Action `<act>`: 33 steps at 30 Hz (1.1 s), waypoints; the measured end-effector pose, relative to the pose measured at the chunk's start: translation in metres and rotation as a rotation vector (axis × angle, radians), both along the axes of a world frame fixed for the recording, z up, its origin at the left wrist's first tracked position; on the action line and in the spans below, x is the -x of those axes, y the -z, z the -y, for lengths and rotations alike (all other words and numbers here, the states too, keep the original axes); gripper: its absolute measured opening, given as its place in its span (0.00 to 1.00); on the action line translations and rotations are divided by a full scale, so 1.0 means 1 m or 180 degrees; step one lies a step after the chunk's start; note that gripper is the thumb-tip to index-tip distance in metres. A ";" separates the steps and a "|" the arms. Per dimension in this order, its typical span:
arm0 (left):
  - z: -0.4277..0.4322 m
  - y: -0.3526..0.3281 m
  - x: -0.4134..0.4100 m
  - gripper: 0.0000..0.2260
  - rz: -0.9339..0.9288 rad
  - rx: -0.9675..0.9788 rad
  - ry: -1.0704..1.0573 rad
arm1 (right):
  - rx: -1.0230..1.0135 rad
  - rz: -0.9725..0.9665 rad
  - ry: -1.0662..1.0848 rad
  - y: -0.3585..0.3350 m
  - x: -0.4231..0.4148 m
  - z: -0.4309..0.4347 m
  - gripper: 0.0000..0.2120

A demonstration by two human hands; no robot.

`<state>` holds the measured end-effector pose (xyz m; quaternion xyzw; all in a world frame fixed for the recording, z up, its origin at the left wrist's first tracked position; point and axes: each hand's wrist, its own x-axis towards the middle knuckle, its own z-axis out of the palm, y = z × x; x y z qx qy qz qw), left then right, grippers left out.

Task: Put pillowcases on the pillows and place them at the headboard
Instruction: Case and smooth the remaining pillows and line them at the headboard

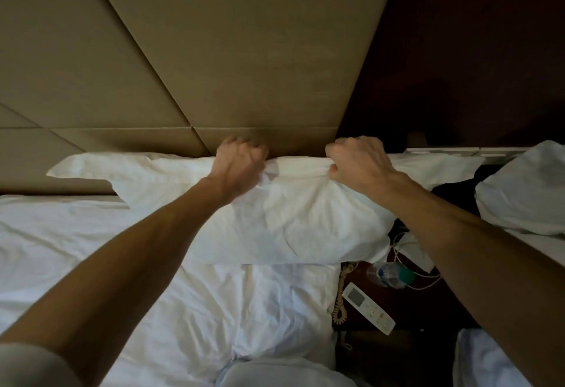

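A white pillow in its pillowcase (293,221) hangs upright in front of the padded beige headboard (214,65), its lower edge over the bed. My left hand (238,163) grips the top edge of the pillow near the middle. My right hand (357,160) grips the same top edge further right. Both fists are closed on the fabric. A second white pillow (101,168) lies flat against the headboard at the left, partly behind the held one.
White rumpled bedding (153,279) covers the mattress below. On the dark nightstand at right lie a remote (368,307), a coiled phone cord (339,301), a plastic bottle (389,275) and a white cable. Another pillow (526,188) sits at far right.
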<state>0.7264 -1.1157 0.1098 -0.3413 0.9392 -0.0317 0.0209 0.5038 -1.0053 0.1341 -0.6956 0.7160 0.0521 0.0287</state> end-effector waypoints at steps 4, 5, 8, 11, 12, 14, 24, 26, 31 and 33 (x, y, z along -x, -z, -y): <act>0.018 -0.011 0.001 0.04 -0.0324 0.0315 -0.0011 | 0.0415 0.0062 0.0118 -0.011 0.007 0.005 0.04; 0.019 -0.009 0.002 0.04 -0.0364 0.0327 -0.0059 | 0.0472 0.0070 0.0188 -0.009 0.007 0.007 0.04; 0.012 0.002 0.009 0.03 -0.0420 0.0240 -0.0267 | 0.0376 0.0082 0.0419 0.003 0.009 0.008 0.05; -0.002 0.017 0.015 0.03 -0.0311 0.0130 -0.0366 | 0.0211 0.0060 0.0433 0.015 0.004 -0.001 0.09; -0.005 0.021 0.016 0.03 -0.0288 0.0109 -0.0391 | 0.0203 0.0071 0.0410 0.017 0.002 -0.005 0.09; -0.008 0.025 0.015 0.03 -0.0293 0.0071 -0.0422 | 0.0161 0.0138 0.0378 0.016 0.000 -0.009 0.11; -0.028 0.000 -0.049 0.25 -0.0185 -0.0819 -0.0249 | -0.0555 0.0675 -0.0172 -0.002 -0.046 0.013 0.17; -0.036 0.002 -0.070 0.27 -0.0019 -0.0835 -0.0377 | -0.0477 0.0810 -0.0238 -0.010 -0.063 0.015 0.18; -0.057 -0.002 -0.094 0.26 0.0358 -0.0965 -0.0602 | -0.0328 0.0880 -0.0481 -0.025 -0.068 0.004 0.19; -0.072 -0.007 -0.096 0.24 0.0470 -0.1055 -0.0684 | -0.0507 0.0657 -0.0479 -0.016 -0.055 -0.001 0.18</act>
